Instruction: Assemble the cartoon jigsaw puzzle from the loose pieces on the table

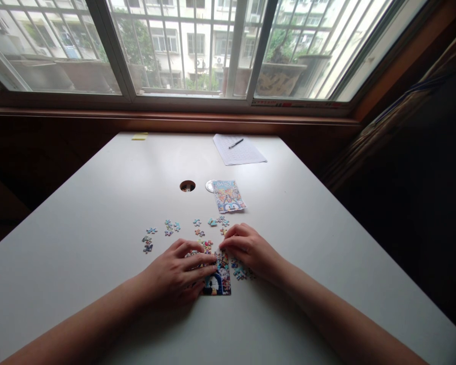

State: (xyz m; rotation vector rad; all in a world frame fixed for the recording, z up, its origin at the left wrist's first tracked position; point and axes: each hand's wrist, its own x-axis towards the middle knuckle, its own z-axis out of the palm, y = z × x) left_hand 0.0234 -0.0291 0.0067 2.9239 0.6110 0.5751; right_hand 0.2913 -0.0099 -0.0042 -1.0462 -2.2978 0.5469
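Observation:
A partly joined jigsaw puzzle (223, 276) lies on the white table, with a dark blue cartoon face in its lower part. My left hand (188, 268) rests flat across it, fingers spread, covering much of its left side. At the puzzle's upper right edge, the thumb and fingers of my right hand (247, 246) are pinched together. Whatever sits between those fingertips is too small to make out. Loose puzzle pieces (240, 272) lie under and beside my right wrist. Several more pieces (168, 227) are scattered beyond both hands, with a small dark cluster (147, 244) to the left.
Past the pieces lies a printed picture card (229, 196), overlapping a round metal cover (210, 186). Left of it is a round hole (187, 186) in the table (79, 243). Paper sheets (239, 152) with a pen (236, 143) and a yellow note (140, 136) lie near the window.

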